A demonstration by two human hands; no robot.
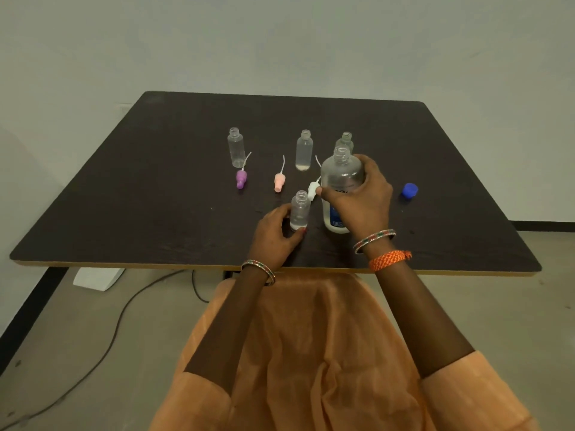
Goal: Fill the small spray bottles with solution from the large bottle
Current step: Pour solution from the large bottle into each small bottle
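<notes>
Both hands are clamped on bottles: my right hand [357, 197] grips the large bottle [340, 181], my left hand [275, 233] holds a small spray bottle [299, 209] at its nine o'clock.

Uncapped, clear and part full, the large one likely feels heavy and sloshy, so I grip mid-body; both stand on the counter [155, 181], near edge.

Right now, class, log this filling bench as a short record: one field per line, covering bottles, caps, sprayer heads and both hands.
large bottle: upright, uncapped, held by the right hand
blue cap: on the table, right of the large bottle
near small bottle: open, upright, gripped by the left hand
other small bottles: three open, upright: left, middle, one behind the large bottle
sprayer heads: purple, pink, white, all lying loose
</notes>
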